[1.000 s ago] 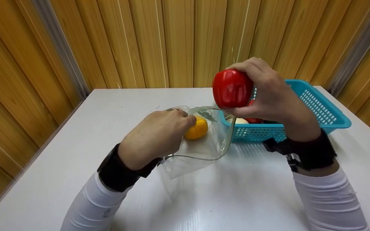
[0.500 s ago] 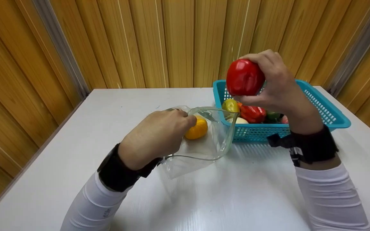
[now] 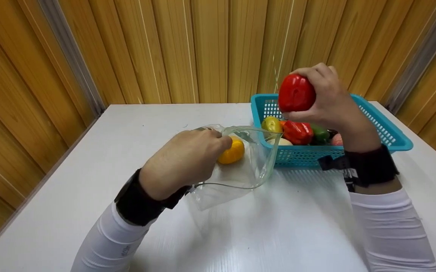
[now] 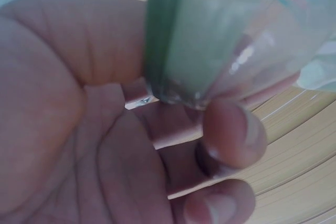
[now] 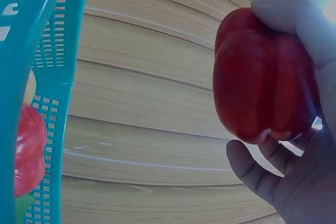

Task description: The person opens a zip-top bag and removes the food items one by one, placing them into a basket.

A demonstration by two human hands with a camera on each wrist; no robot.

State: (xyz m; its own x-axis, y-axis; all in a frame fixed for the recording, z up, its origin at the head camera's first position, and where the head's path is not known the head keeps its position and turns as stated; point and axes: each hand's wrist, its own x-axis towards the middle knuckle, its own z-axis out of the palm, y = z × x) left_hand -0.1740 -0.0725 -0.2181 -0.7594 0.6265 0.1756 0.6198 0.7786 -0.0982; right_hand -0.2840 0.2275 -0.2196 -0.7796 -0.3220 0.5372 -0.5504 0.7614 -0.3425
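My right hand grips a red bell pepper in the air over the left part of the blue-green basket. The right wrist view shows the pepper between thumb and fingers. My left hand pinches the rim of a clear plastic bag, whose mouth gapes toward me and to the right. Thumb and curled fingers hold the bag's greenish edge in the left wrist view. Inside the bag lies a small yellow-orange pumpkin-like piece, partly behind my left hand.
Several produce pieces sit in the basket: a yellow-green one, another red pepper, a green one and a pink one. The bag's right edge overlaps the basket's front left corner. A wood-panelled wall stands behind the white table.
My right hand has carried the red pepper right, away from the bag's mouth to over the basket, uncovering produce there. The left hand and bag have stayed in place.
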